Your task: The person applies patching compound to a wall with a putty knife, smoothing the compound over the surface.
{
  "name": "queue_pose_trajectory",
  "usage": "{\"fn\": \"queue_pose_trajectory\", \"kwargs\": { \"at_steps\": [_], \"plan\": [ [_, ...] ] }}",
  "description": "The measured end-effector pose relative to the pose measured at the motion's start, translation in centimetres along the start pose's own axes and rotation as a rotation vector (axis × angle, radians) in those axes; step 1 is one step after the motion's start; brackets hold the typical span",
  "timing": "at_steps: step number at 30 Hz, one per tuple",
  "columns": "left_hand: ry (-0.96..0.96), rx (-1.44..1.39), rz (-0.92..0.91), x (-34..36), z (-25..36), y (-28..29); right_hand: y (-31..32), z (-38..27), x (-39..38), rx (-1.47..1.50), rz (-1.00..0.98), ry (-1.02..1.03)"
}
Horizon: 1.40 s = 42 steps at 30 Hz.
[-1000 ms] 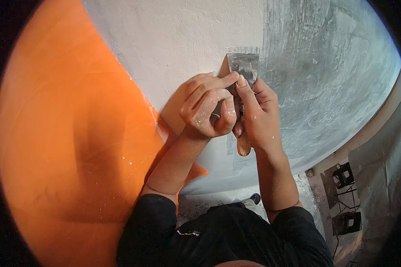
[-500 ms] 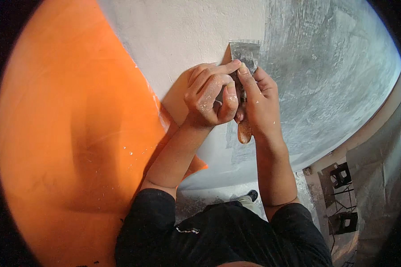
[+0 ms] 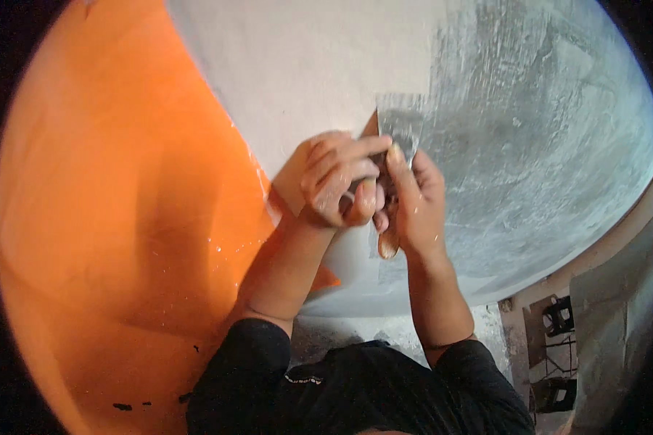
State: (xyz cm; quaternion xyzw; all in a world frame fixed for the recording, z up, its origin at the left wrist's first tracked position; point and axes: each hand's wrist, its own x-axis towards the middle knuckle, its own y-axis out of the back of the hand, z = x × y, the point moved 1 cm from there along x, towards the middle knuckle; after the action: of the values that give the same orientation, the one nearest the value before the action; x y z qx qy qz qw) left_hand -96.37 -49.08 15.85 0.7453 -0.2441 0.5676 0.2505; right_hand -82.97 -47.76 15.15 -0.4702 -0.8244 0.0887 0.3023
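Observation:
My right hand (image 3: 417, 199) is wrapped round a putty knife (image 3: 401, 125) with a broad metal blade and a brown wooden handle. Its blade edge lies against the pale curved surface (image 3: 305, 72), beside a grey smeared area (image 3: 515, 130). My left hand (image 3: 341, 177) is at the blade's left side, one finger stretched out with its tip touching the blade near my right thumb. The other left fingers are bent and apart, with the thumb up. White specks and smears mark both hands. My fingers hide part of the handle.
An orange sheet-like area (image 3: 101, 217) with white flecks covers the left, its pointed corner reaching below my left wrist. At lower right are black stool-like items (image 3: 559, 315) and a grey sheet (image 3: 617, 319). Pale, blotchy floor shows below the curved surface.
Both hands and the putty knife have moved down along the surface toward me. A short grey patch now shows just above the blade edge. The whole view has shifted slightly.

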Motion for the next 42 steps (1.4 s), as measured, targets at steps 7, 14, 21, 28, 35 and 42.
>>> {"fn": "queue_pose_trajectory", "kwargs": {
  "at_steps": [7, 14, 21, 28, 35, 42],
  "plan": [
    [0.005, 0.258, -0.037, 0.3, 1.3, 0.4, 3.0, 1.3, -1.8, 0.158, -0.176, -0.069],
    [-0.014, 0.398, 0.023, -0.6, 0.9, -0.3, 3.9, 0.8, -0.6, 0.152, -0.283, -0.147],
    [0.016, 0.397, 0.023, -1.2, 0.3, -1.4, 4.0, 1.6, 0.5, 0.196, -0.361, -0.19],
    [0.052, 0.357, 0.057, -1.2, 0.5, -1.3, 3.6, 0.6, 1.0, -0.03, -0.406, -0.139],
    [0.041, 0.437, 0.017, -0.6, 0.9, -1.3, 2.8, 0.6, 0.9, 0.028, -0.343, -0.147],
    [0.054, 0.423, -0.016, -0.6, 0.7, -0.7, 2.5, 1.2, 0.9, 0.028, -0.331, -0.119]
  ]
}}
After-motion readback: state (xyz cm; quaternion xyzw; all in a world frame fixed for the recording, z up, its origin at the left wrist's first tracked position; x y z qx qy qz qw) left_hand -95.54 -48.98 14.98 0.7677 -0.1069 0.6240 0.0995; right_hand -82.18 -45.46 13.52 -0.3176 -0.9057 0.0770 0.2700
